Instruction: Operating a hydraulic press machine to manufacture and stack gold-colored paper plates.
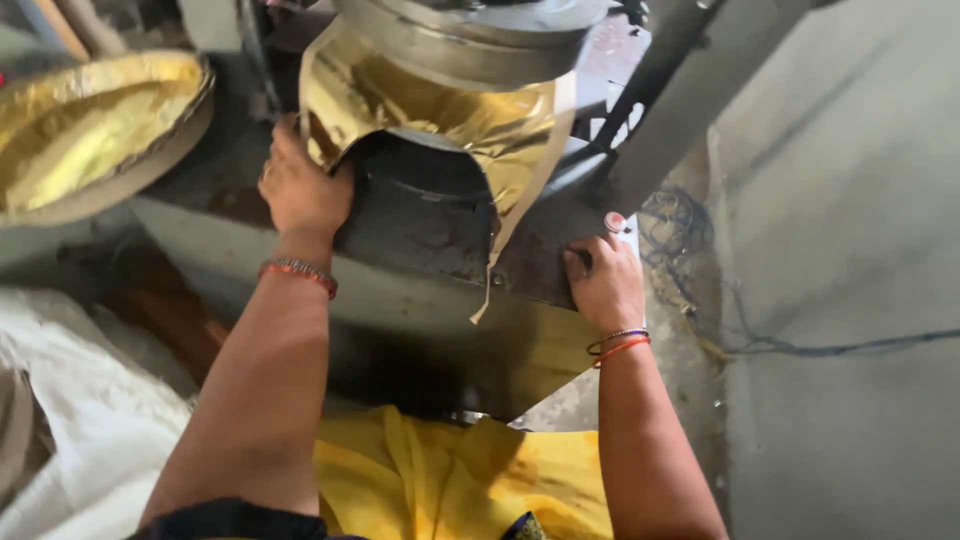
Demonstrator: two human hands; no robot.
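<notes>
Gold foil sheet [440,100] draped under the press [470,40]: thin, limp, easily torn; left hand [300,190] pinches its edge; right hand [605,280] lies flat, empty, on the desk [440,240]; grip edges gently.

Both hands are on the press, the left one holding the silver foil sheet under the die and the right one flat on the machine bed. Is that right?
Not quite: the head view shows gold foil, not silver. The left hand holds its edge under the die, and the right hand rests flat on the machine bed.
</notes>
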